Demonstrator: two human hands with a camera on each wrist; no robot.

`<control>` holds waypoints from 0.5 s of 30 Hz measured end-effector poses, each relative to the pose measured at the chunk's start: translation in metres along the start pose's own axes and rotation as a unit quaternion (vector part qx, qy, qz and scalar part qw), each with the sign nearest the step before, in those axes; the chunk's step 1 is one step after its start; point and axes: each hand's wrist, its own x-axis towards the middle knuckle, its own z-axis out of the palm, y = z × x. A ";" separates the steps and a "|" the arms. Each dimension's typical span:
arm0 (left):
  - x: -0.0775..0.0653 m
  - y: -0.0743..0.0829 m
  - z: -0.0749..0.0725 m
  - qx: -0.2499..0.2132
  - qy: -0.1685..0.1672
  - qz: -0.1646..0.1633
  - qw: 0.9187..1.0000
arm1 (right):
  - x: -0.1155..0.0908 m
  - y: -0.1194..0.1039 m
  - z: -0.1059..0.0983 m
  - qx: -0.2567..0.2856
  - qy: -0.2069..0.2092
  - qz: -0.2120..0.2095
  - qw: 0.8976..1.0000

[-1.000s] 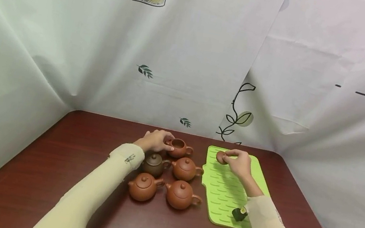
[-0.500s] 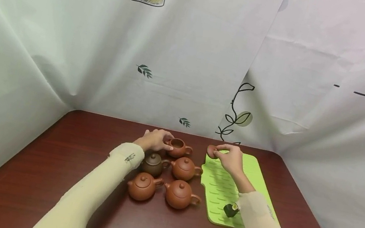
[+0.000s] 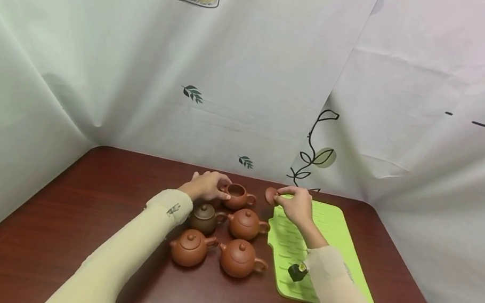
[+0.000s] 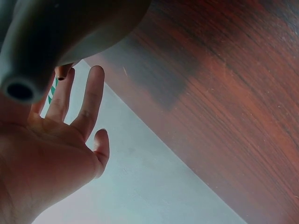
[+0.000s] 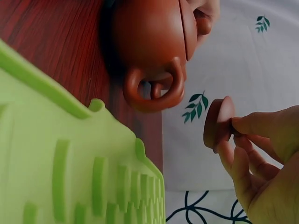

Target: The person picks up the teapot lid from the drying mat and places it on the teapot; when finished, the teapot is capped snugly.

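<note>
My left hand (image 3: pixel 207 186) holds the spout side of a lidless reddish-brown clay teapot (image 3: pixel 238 198) at the back of the group. In the left wrist view, a dark spout (image 4: pixel 21 86) in the foreground covers part of that hand (image 4: pixel 51 158), and a small orange-brown spout tip (image 4: pixel 61 72) shows by its fingers. Between thumb and fingers, my right hand (image 3: pixel 298 207) pinches the knob of a round teapot lid (image 3: pixel 271 195). The lid (image 5: pixel 218 122) is tilted on edge in the air, apart from the open teapot and to its right.
Lidded teapots stand close by: a dark brown one (image 3: pixel 203 219) and reddish ones at middle right (image 3: pixel 245 224), front left (image 3: pixel 189 248) and front right (image 3: pixel 239 258). A green ridged mat (image 3: pixel 282 256) lies at right. Fabric walls (image 3: pixel 248 66) enclose the table (image 3: pixel 118 194).
My right hand has carried the lid leftward from over the green mat, past its left edge toward the open teapot. The left hand and the teapots have stayed in place.
</note>
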 end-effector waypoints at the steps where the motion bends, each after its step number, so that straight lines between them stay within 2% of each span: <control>1: 0.000 0.000 -0.001 -0.001 0.001 0.001 1.000 | 0.001 -0.001 0.001 0.000 -0.002 0.000 1.000; 8: -0.002 0.002 -0.003 -0.006 -0.002 0.000 1.000 | 0.008 -0.010 0.011 -0.002 -0.020 0.000 1.000; 15: -0.001 0.002 -0.003 -0.004 -0.005 -0.003 1.000 | 0.014 -0.021 0.022 0.005 -0.017 0.008 1.000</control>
